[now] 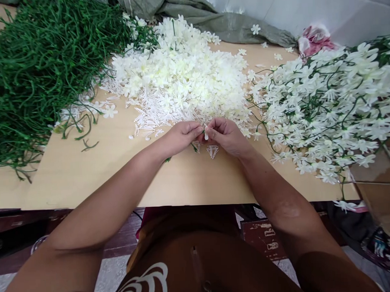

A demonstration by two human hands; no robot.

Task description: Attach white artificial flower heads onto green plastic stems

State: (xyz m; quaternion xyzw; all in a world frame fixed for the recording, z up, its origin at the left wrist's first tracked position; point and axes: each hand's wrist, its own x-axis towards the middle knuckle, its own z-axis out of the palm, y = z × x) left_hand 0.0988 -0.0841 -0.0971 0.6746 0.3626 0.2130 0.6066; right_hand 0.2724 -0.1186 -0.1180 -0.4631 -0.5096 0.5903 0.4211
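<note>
I watch left hand and right hand pinch a small green-and-white artificial-flower piece between them, near the white blossom heap; likely light, bendable, easily creased; best gripped by its ends.

The place looked like a small workshop, though whether it lay inside a home could not be told. Goods lay heaped in bulk on a plain table: green stems left of the left hand, loose white blossoms just beyond both hands, and stemmed flowers right of the right hand. Farther beyond the hands, a drab cloth lay bunched against a pale tiled wall.
</note>
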